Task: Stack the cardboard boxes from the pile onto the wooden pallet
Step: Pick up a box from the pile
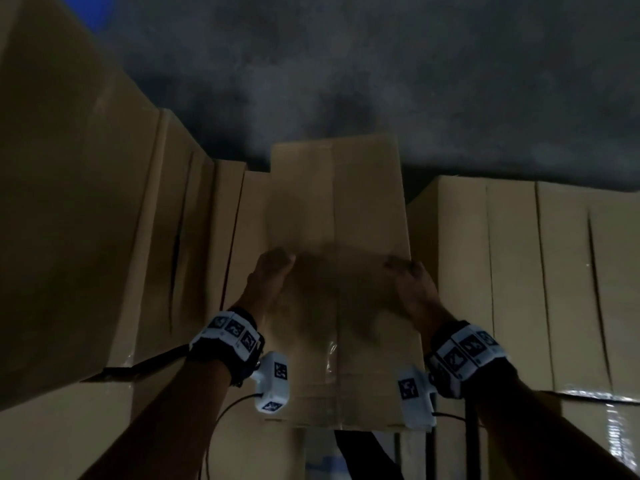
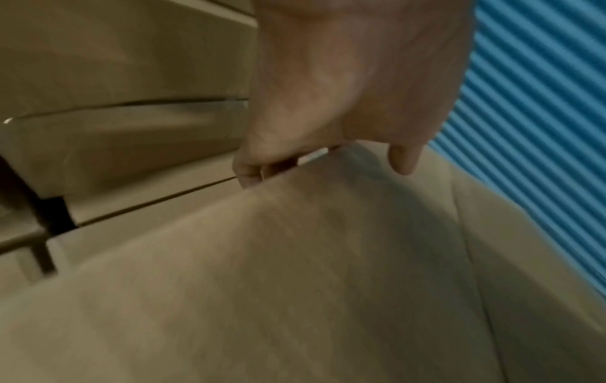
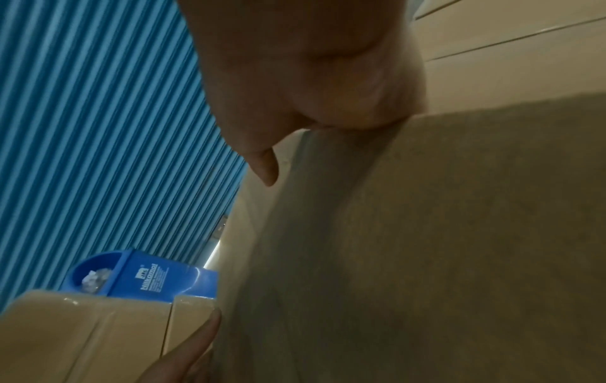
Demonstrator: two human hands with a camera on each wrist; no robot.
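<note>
Both hands, left hand and right hand, are clamping the plain brown cardboard box by its side edges, fingers curled. It is looking bulky, stiff, probably light; low side grips suit.

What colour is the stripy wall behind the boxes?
Blue, with ridged stripes. The wall shows best in the right wrist view.

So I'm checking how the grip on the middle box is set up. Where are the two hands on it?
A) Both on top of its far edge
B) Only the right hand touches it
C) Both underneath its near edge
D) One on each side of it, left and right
D: in the head view the left hand and the right hand press against opposite sides of the cardboard box.
</note>
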